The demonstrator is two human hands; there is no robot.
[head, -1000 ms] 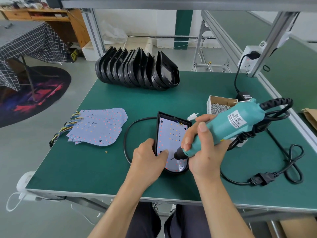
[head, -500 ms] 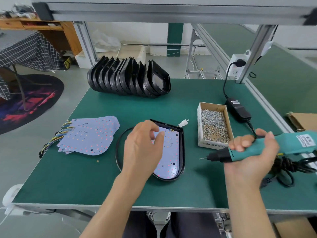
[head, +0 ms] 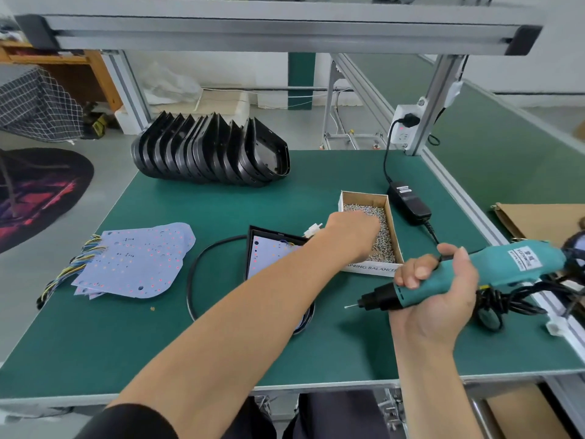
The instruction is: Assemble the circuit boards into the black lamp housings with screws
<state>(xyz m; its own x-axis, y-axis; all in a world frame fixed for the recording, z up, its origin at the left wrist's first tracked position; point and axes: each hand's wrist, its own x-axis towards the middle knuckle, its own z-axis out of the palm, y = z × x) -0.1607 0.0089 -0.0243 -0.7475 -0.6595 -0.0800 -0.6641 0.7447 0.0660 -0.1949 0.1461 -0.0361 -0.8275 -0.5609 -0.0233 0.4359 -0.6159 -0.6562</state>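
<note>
Left hand (head: 353,236) reaching across the bench into the cardboard box of screws (head: 376,231), fingertips down among the screws and hidden from the camera; whether curled on a screw or loose, cannot tell. Right hand (head: 433,286) wrapped around the teal electric screwdriver (head: 468,277), fingers curled on the barrel, bit (head: 350,307) pointing left above the green mat (head: 221,191), well apart from any work.

Black lamp housing (head: 253,245) lying flat on the mat under the left forearm, circuit board (head: 269,253) seated inside, white connector (head: 313,231) at its far corner, black cable (head: 193,280) looping around its left side. Stack of spare circuit boards (head: 133,258) to the left; row of empty housings (head: 209,153) at the far edge.

Probable risks:
- forearm low over the housing, likely to brush the board and shift it off its screw holes;
- several screws lifted at once, some liable to drop onto the board or the mat;
- box near the right hand, easily knocked by the driver or its cord (head: 506,299);
- exposed bit close to the forearm's return path, possible scratch or snag;
- cable loop liable to tug the housing if caught.
</note>
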